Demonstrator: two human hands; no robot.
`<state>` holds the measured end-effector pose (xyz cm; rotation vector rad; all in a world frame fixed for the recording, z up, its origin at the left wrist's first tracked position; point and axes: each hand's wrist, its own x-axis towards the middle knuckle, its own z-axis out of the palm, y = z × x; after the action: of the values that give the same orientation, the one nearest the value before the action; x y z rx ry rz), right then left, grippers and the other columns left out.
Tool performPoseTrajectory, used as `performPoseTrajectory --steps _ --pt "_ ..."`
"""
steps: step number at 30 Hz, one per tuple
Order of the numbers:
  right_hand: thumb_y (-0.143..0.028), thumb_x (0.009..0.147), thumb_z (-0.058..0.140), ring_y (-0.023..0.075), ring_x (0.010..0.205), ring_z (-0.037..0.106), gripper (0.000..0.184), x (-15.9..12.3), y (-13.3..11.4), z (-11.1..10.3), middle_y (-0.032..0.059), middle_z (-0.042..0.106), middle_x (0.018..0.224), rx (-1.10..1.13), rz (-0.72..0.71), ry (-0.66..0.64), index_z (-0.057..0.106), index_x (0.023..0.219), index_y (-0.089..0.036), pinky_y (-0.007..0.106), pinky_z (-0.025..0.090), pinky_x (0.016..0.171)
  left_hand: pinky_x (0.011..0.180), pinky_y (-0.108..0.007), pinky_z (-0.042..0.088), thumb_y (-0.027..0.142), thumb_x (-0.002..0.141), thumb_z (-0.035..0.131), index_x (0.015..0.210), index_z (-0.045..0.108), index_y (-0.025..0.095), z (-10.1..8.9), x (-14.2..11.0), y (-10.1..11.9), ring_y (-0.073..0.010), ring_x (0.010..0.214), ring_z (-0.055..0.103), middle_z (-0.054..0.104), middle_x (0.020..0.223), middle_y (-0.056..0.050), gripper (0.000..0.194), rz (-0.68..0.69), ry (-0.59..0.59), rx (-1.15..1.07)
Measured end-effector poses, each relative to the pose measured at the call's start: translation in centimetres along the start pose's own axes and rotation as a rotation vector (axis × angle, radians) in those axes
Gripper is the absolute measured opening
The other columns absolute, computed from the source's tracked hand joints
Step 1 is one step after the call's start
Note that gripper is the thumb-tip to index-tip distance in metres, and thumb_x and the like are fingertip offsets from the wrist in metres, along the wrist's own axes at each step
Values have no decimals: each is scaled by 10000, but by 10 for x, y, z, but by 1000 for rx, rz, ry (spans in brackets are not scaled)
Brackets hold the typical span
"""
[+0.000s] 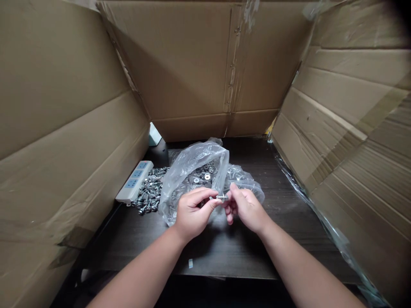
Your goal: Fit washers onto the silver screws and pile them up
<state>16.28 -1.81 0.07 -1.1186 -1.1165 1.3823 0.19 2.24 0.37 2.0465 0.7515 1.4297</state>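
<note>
Between my two hands, just above the table, is a small silver metal bolt [222,197] lying crosswise. My left hand [195,212] pinches its left end between thumb and forefinger. At its right end are the curled fingers of my right hand [248,209], with the thumb raised along it; a ring-like part seems to sit on the shaft, too small to make out well. Behind the hands, an open clear plastic bag [192,158] holds loose washers [207,176]. Another clear bag [245,182] of small metal parts lies behind my right hand.
Left of the bags lies a pile of bolts [149,194] beside a white power strip [136,182]. Cardboard walls [189,64] enclose the dark table [289,222] at the back and both sides. A small pale scrap [190,263] lies near the front edge.
</note>
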Motion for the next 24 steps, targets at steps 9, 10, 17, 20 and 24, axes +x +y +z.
performPoseTrajectory --steps 9,10,17,20,24 --pt "-372 806 705 117 546 629 305 -7 -4 -3 36 625 908 -60 -294 85 624 1041 -196 269 545 526 520 -220 509 226 730 754 779 745 176 0 -1 -3 -118 574 611 697 708 -30 71 -156 78 -100" --pt "-331 796 717 118 559 636 288 -7 -4 -2 44 613 956 -63 -324 69 634 1039 -202 277 554 529 516 -221 506 233 732 754 782 746 175 0 -1 -3 -116 569 606 694 712 -30 77 -171 76 -118" --pt "-295 807 707 118 528 632 165 -7 -4 0 43 621 879 -72 -336 41 689 910 -168 269 541 494 530 -218 507 217 732 755 789 746 174 0 -1 -4 -119 586 618 702 717 -31 71 -133 62 -102" --pt "-331 797 721 109 484 588 210 -6 -6 -3 9 619 682 -17 -216 -19 685 879 -142 251 509 484 581 -219 525 186 741 748 790 741 171 -2 0 -3 -133 637 651 714 713 -33 51 -28 37 -42" --pt "-449 873 612 88 419 537 369 -4 -3 -5 -4 570 539 37 -91 -102 639 712 -118 215 447 443 588 -213 522 172 755 741 796 727 158 -2 0 -2 -131 641 654 711 711 -37 46 28 -16 -24"
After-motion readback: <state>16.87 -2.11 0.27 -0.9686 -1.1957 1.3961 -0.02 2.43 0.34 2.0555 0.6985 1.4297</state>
